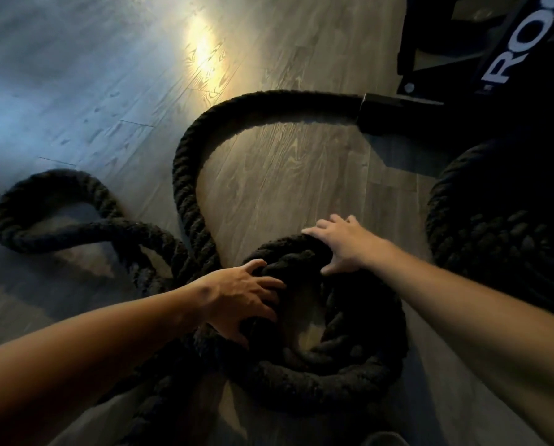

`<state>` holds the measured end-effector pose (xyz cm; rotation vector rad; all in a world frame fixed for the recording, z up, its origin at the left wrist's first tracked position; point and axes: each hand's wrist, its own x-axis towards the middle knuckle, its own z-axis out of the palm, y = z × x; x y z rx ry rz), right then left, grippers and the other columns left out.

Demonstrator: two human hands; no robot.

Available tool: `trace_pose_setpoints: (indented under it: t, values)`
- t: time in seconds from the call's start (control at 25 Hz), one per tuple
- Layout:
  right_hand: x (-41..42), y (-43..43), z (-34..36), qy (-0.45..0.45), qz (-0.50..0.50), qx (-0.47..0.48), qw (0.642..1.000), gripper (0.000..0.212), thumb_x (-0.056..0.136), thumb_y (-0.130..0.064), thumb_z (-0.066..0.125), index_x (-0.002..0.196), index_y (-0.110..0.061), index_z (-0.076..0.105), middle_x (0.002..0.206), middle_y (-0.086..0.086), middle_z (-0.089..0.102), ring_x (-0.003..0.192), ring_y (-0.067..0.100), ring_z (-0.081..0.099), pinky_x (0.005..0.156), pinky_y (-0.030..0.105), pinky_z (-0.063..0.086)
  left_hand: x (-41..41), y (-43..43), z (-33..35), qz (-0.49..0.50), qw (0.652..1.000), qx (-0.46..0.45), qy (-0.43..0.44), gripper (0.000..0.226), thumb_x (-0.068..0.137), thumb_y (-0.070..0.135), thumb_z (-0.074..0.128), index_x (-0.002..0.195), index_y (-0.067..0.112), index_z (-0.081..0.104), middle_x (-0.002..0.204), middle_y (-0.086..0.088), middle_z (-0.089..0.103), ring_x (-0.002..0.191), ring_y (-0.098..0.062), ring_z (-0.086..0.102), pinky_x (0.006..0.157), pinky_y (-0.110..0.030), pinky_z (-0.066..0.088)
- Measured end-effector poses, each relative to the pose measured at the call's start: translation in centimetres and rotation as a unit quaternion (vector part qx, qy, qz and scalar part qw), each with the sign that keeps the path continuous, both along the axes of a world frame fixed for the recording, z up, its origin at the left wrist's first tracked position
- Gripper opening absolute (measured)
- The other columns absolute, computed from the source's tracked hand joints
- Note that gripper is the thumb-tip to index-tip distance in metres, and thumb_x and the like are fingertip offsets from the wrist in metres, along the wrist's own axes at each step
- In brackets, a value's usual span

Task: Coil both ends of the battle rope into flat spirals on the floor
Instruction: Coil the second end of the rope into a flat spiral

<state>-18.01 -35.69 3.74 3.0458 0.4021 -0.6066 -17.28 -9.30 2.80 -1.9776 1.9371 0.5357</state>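
Black rope (185,162) coils on the floor (285,175); our left hand (240,294) grips an inner turn, our right hand (343,246) rests on it with fingers spread.

White letters "ROC", possibly a cut-off "ROG", run along the black equipment frame (507,64).
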Motion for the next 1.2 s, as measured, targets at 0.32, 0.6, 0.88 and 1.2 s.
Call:
trace_pose_setpoints:
  t: [0.32, 0.6, 0.88, 1.2]
  values:
    - [-13.2, 7.2, -2.9, -0.093, -0.337, 0.133, 0.928, 0.082, 0.08, -0.071, 0.05, 0.151, -0.035, 0.032, 0.157, 0.008, 0.023, 0.143, 0.031, 0.018, 0.116, 0.054, 0.017, 0.6, 0.8, -1.8, 0.073, 0.995, 0.003, -0.067, 0.079, 0.083, 0.081, 0.033, 0.147, 0.035, 0.037, 0.16, 0.006, 0.033, 0.154, -0.012, -0.001, 0.113, -0.074, 0.003]
    - [-10.6, 10.4, -1.4, -0.094, -0.093, 0.179, 0.975, 0.069, 0.085, -0.077, 0.036, 0.134, -0.033, 0.056, 0.124, 0.001, 0.058, 0.124, 0.025, 0.046, 0.117, 0.05, 0.017, 2.9, 0.5, -1.5, 0.332, 0.939, -0.009, -0.091, 0.074, 0.086, 0.079, 0.037, 0.145, 0.035, 0.041, 0.16, 0.009, 0.03, 0.154, -0.015, 0.003, 0.115, -0.069, 0.015]
    - [-1.1, 2.2, -1.7, -0.098, 0.06, 0.154, 0.981, 0.06, 0.088, -0.07, 0.051, 0.135, -0.033, 0.058, 0.123, -0.005, 0.058, 0.122, 0.021, 0.047, 0.11, 0.044, 0.018, 5.9, 9.9, 0.1, 0.375, 0.917, -0.138, 0.025, 0.08, 0.08, 0.093, 0.027, 0.13, 0.038, 0.056, 0.15, 0.013, 0.046, 0.137, -0.013, 0.045, 0.112, -0.038, 0.036]
    - [1.8, -3.4, -0.6, -0.139, 0.066, 0.155, 0.976, 0.058, 0.085, -0.079, 0.036, 0.126, -0.043, 0.056, 0.113, -0.02, 0.055, 0.115, 0.014, 0.048, 0.105, 0.048, 0.021, 6.4, 11.8, 1.2, 0.312, 0.933, -0.162, -0.083, 0.074, 0.082, 0.08, 0.046, 0.126, 0.021, 0.055, 0.134, 0.0, 0.063, 0.135, -0.018, 0.049, 0.113, -0.045, 0.033]
